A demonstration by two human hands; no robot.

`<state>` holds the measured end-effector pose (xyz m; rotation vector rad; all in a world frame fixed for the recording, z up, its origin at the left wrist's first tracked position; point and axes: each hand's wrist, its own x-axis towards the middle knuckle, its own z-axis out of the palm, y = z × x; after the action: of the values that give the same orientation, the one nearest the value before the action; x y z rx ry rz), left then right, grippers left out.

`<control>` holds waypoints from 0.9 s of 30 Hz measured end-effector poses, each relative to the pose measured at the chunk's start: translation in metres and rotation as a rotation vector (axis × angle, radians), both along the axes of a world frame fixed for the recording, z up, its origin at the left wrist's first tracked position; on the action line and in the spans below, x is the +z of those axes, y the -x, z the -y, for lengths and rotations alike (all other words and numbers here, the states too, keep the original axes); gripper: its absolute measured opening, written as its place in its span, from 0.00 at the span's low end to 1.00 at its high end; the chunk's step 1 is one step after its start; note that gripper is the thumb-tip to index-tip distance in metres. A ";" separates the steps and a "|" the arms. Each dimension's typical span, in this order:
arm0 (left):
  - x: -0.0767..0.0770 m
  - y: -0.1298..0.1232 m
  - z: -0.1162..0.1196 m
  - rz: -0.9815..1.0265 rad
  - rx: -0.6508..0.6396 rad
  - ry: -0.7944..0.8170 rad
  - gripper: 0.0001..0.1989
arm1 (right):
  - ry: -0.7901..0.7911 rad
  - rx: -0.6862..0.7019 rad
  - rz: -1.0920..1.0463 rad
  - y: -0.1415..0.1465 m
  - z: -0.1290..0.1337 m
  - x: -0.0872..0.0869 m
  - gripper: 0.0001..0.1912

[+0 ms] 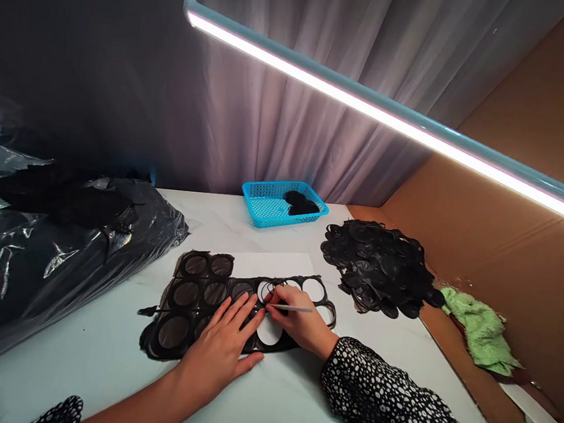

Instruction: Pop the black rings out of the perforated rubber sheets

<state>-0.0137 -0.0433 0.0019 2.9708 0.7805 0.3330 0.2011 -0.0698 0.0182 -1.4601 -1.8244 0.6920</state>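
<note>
Worktop (390, 335) extends to an edge right of the right hand (305, 325), pinched on a tool (297, 309); left hand (222, 339), slightly spread, rests flat on the sheet (201, 290).

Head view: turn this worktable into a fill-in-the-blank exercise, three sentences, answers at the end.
1. The left hand rests on the sheet with round openings, whose colour is ____.
2. The thin tool is held in the person's ____ hand.
3. The plastic basket behind the sheet is coloured ____.

Missing words: black; right; blue.
</note>
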 end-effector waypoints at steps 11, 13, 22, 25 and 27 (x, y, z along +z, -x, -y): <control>-0.005 0.000 -0.002 0.034 -0.014 0.038 0.30 | -0.337 -0.053 0.541 -0.016 -0.010 -0.009 0.06; -0.004 0.000 -0.002 0.034 -0.017 0.049 0.29 | -0.350 -0.233 0.436 -0.049 -0.025 -0.002 0.06; 0.030 -0.010 -0.006 0.344 0.054 0.485 0.11 | -0.023 -0.539 -0.500 -0.112 -0.003 0.046 0.16; 0.052 -0.033 -0.011 0.630 0.137 0.967 0.09 | 0.263 -0.257 -0.886 -0.078 0.014 0.053 0.17; 0.065 -0.051 -0.016 0.750 0.146 1.322 0.25 | 0.372 -0.119 -1.045 -0.058 0.019 0.055 0.17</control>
<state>0.0376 -0.0277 0.0671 1.4086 0.6790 0.5732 0.2586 -0.0891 0.0734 -1.0515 -0.8179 1.4386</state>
